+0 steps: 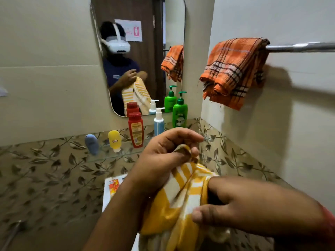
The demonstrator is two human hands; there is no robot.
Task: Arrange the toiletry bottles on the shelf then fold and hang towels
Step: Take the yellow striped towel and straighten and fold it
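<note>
A yellow and white striped towel (183, 194) hangs bunched between both hands in the lower middle. My left hand (163, 160) pinches its top edge between thumb and fingers. My right hand (241, 201) grips the cloth lower down, fingers tucked into a fold. On the glass shelf (116, 156) stand a blue-grey tube (92, 143), a yellow tube (114, 140), a red bottle (136, 129), a light blue pump bottle (158, 122) and a green pump bottle (179, 111). An orange checked towel (235, 69) hangs folded over the metal rail (301, 47).
A mirror (141, 57) above the shelf reflects a person wearing a white headset. The rail runs off to the right along the side wall. A white basin edge with an orange packet (113, 186) lies below my left forearm. Leaf-patterned tiles (45, 178) cover the lower wall.
</note>
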